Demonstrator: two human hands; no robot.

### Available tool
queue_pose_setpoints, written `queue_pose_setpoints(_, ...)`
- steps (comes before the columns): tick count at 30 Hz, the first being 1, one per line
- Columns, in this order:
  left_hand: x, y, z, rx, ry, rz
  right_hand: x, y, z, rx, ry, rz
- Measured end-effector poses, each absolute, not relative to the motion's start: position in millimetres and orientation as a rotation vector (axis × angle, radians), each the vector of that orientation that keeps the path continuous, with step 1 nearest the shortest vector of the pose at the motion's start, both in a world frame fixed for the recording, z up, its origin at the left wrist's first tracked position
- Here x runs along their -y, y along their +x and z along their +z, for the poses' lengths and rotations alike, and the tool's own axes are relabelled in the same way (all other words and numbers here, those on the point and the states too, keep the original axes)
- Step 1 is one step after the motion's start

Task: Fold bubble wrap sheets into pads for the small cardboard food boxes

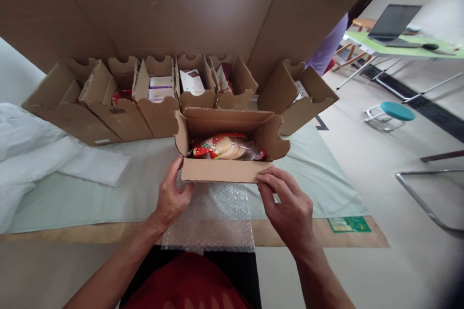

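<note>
An open-topped cardboard box is between my hands, its near wall facing me. Inside it lies a clear plastic packet with red printing, holding pale round pieces. My left hand grips the near left corner, thumb in front and fingers partly hidden behind the side. At the right end of the near wall, my right hand pinches the upper edge between thumb and fingers. Below the box, a sheet of bubble wrap hangs over the table's front edge.
Several cardboard bins stand in a row behind, holding small packages, against a large cardboard panel. White wrapping lies left on the pale green cloth. At right are a teal stool, a laptop and someone's purple sleeve.
</note>
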State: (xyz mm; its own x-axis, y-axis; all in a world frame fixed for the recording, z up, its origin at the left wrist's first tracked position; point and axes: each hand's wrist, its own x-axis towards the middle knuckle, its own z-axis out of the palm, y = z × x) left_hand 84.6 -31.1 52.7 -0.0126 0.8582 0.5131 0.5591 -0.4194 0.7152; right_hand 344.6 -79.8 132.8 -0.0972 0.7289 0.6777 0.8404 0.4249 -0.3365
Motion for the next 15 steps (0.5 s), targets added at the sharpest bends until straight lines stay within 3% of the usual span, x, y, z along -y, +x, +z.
queue_pose_setpoints(11, 28, 79, 58, -1.518, 1.947, 1.238, 71, 338, 140, 1.607, -1.302, -0.236)
queue_pose_setpoints(15, 54, 76, 51, -1.466, 2.257, 0.955, 81, 323, 111, 1.721, -1.324, -0.111)
